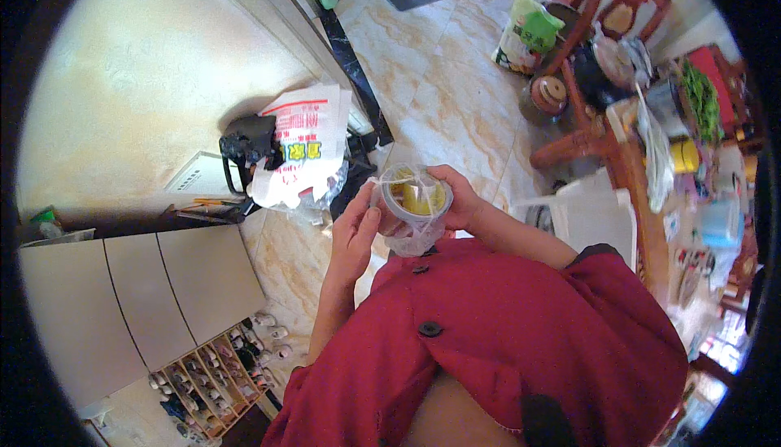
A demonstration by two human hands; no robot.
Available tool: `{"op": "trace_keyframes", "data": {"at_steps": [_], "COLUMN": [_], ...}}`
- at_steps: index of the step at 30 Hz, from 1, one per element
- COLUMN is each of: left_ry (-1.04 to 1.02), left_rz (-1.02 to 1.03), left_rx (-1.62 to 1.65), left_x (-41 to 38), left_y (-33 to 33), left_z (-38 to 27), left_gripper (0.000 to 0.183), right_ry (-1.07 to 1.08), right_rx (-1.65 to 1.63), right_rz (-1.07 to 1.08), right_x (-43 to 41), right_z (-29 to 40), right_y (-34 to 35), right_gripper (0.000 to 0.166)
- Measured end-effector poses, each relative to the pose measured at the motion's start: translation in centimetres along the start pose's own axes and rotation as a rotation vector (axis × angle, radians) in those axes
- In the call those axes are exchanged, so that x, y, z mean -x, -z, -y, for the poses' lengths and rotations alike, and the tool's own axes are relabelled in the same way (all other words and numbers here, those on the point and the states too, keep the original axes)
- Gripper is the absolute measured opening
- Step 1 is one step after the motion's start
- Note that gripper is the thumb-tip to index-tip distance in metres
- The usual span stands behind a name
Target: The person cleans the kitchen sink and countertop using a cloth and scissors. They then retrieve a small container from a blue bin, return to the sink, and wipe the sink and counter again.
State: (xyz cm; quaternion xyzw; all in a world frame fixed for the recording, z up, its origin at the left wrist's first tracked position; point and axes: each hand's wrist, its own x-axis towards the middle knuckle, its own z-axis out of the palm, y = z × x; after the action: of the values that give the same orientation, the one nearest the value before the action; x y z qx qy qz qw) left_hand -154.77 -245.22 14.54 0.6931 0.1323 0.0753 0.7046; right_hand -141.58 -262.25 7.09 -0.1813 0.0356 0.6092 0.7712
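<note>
A round container (418, 200) with a clear top and yellow-green contents is held before my chest, wrapped in thin clear plastic film (413, 239). My left hand (357, 227) grips its left side, the thumb lying along the wall. On the opposite side my right hand (457, 197) is closed around the rim and wall; some of its fingers are hidden behind the container. The film hangs bunched below the container, towards my red shirt.
A printed plastic bag (308, 142) hangs by the wall at left, above a cabinet (201, 282) and shoe rack (210, 380). At right are a wooden table (653, 252) holding greens (701, 102), a carved wooden chair (573, 151) and a green-white sack (528, 32) on the tiled floor.
</note>
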Motion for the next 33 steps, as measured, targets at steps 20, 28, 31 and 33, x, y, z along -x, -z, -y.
{"op": "trace_keyframes", "data": {"at_steps": [20, 28, 31, 33], "left_ry": [-0.925, -0.481, -0.429, -0.408], "left_rz": [0.166, 0.46, 0.318, 0.208], "left_rx": [-0.593, -0.553, -0.659, -0.729], "left_x": [-55.4, -74.1, -80.2, -83.5], "left_y": [0.4, 1.0, 2.1, 3.6], "left_z": [-7.1, -12.1, -13.5, -13.3], "left_gripper": [0.038, 0.074, 0.07, 0.065], "right_ry": [0.201, -0.163, -0.406, -0.422], "right_rx": [-0.142, -0.324, -0.379, -0.173], "right_rz": [-0.188, -0.027, 0.08, 0.036], "right_x": [-27.5, -39.8, -45.2, -48.6], "right_z": [41.8, 62.3, 68.6, 71.2], "right_y": [5.2, 7.3, 6.6, 6.0], "right_gripper": [0.041, 0.049, 0.057, 0.074]}}
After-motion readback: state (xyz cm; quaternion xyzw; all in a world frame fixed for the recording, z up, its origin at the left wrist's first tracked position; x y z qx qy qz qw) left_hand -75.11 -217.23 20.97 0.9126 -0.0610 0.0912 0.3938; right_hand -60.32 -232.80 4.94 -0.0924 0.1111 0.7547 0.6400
